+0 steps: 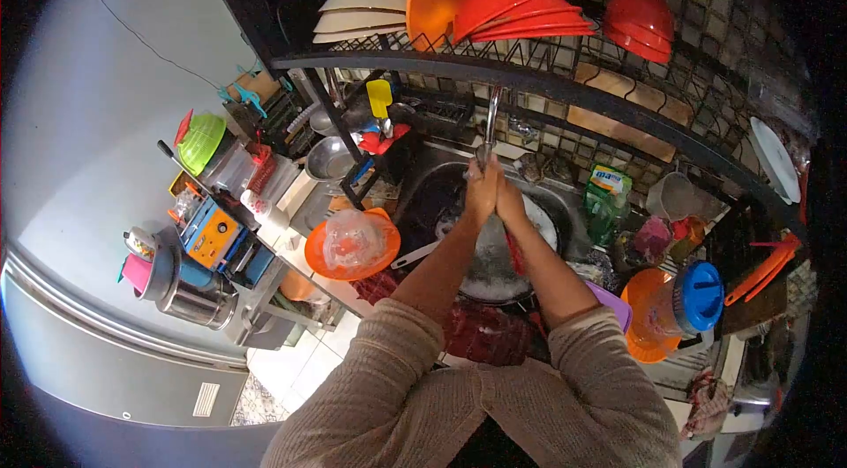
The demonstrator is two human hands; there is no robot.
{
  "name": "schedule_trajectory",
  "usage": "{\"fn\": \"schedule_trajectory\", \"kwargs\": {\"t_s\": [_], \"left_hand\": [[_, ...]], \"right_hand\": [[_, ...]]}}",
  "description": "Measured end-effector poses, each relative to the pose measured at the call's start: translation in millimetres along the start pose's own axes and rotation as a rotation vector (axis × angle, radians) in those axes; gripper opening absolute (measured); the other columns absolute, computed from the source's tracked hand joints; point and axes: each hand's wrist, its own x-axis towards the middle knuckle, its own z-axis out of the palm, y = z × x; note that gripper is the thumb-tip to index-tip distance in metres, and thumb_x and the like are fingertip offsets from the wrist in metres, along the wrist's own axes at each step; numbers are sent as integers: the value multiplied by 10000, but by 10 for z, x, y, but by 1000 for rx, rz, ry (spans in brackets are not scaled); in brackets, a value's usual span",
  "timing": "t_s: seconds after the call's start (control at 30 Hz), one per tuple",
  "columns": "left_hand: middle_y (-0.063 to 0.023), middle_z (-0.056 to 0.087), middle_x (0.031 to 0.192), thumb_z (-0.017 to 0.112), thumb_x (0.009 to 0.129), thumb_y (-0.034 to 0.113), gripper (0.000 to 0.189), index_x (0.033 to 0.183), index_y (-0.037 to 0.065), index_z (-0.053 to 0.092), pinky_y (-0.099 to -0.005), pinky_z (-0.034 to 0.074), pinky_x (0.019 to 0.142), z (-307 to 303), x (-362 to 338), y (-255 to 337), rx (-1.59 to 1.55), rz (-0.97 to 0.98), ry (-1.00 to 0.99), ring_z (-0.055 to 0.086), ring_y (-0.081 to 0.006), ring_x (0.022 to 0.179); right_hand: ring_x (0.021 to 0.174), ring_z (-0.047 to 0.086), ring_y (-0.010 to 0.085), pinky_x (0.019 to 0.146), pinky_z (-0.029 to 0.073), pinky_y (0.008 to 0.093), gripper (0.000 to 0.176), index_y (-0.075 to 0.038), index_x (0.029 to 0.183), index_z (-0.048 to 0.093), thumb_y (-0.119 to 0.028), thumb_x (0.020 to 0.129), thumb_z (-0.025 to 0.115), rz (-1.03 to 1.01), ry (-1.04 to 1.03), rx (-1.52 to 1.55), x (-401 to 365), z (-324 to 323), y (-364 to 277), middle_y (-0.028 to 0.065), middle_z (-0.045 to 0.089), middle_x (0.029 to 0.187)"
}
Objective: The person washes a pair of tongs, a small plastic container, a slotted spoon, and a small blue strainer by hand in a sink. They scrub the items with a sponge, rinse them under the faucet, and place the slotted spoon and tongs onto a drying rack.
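Note:
My left hand (481, 193) and my right hand (507, 200) are brought together right under the mouth of the chrome faucet (492, 119), at the back of the metal sink (573, 219). Their fingers overlap and blur there, so I cannot tell whether they hold anything. Below my wrists, a wide round pan (494, 269) of foamy water sits in the sink. A narrow red thing (514, 254) shows beside my right forearm. A pale handle (415, 254) sticks out to the left of my left forearm.
An orange bowl with a clear plastic cover (351, 243) stands left of the sink. To the right are a green dish soap pouch (607, 199), a blue-lidded jug (699, 296) and an orange basin (642, 292). A dark rack (520, 71) holding red bowls (520, 9) crosses above the sink.

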Motion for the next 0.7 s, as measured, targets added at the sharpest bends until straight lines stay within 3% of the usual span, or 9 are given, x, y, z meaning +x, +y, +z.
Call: {"fn": "schedule_trajectory", "kwargs": {"t_s": [0.07, 0.2, 0.33, 0.4, 0.43, 0.53, 0.57, 0.67, 0.7], "left_hand": [[-172, 590, 1006, 446, 918, 396, 510, 1172, -46, 452, -390, 427, 785, 142, 149, -244, 87, -46, 272, 570, -294, 877], [-198, 581, 1050, 515, 873, 469, 648, 1259, -40, 410, -358, 431, 814, -131, 321, -177, -266, -134, -10, 571, -277, 954], [-182, 586, 1027, 564, 861, 434, 622, 1260, -21, 422, -329, 457, 742, -74, 478, -777, -505, -201, 145, 584, -257, 919], [-152, 590, 987, 594, 855, 399, 578, 1231, -11, 438, -311, 471, 678, -16, 558, -1290, -180, 188, 289, 594, -230, 854], [-126, 586, 972, 611, 838, 416, 565, 1180, -6, 454, -330, 479, 671, -55, 575, -1124, -841, -189, 376, 591, -212, 815], [-88, 570, 917, 660, 800, 406, 539, 1104, 9, 461, -319, 475, 610, 28, 919, -2263, -1018, 63, 245, 567, -177, 722], [-65, 542, 846, 702, 766, 381, 500, 1034, 34, 461, -289, 449, 555, -137, 471, -979, -791, -413, 354, 532, -150, 655], [-42, 505, 769, 712, 760, 338, 435, 962, 50, 455, -272, 422, 523, -130, 340, -398, -615, -449, 350, 504, -135, 617], [-46, 506, 738, 700, 760, 276, 359, 931, 62, 468, -268, 428, 532, -105, 226, -506, -919, -221, 325, 505, -146, 593]], "right_hand": [[967, 568, 388, 812, 445, 424, 513, -13, 1111, 564, -433, 942, 323, 4, 55, 119, 131, 67, -72, 250, 603, 992], [917, 600, 298, 789, 452, 367, 370, 2, 1034, 593, -317, 924, 441, -25, 292, 586, 402, 460, 73, 184, 624, 972], [840, 596, 201, 767, 446, 325, 261, -12, 966, 605, -233, 902, 483, -34, 383, 617, 170, 190, -522, 109, 626, 925], [772, 574, 150, 755, 445, 308, 148, -14, 918, 593, -133, 875, 516, -22, 161, 1068, 125, 178, -605, 73, 616, 864], [799, 578, 153, 760, 444, 300, 111, -5, 900, 594, -89, 848, 544, -35, 90, 1131, 46, 166, -632, 60, 620, 865], [846, 595, 199, 786, 442, 303, 94, -30, 879, 613, -88, 810, 589, -374, 106, 849, -385, 160, -946, 58, 627, 871], [874, 597, 229, 805, 442, 314, 103, -52, 880, 624, -117, 804, 598, -514, 54, 664, -506, 149, -1002, 59, 629, 890], [913, 597, 278, 835, 441, 340, 112, -91, 887, 636, -145, 791, 615, -794, -77, 258, -771, -44, -1144, 67, 630, 916], [923, 595, 296, 844, 440, 355, 115, -108, 893, 638, -144, 784, 621, -931, -150, 38, -809, -91, -1158, 73, 630, 924]]}}
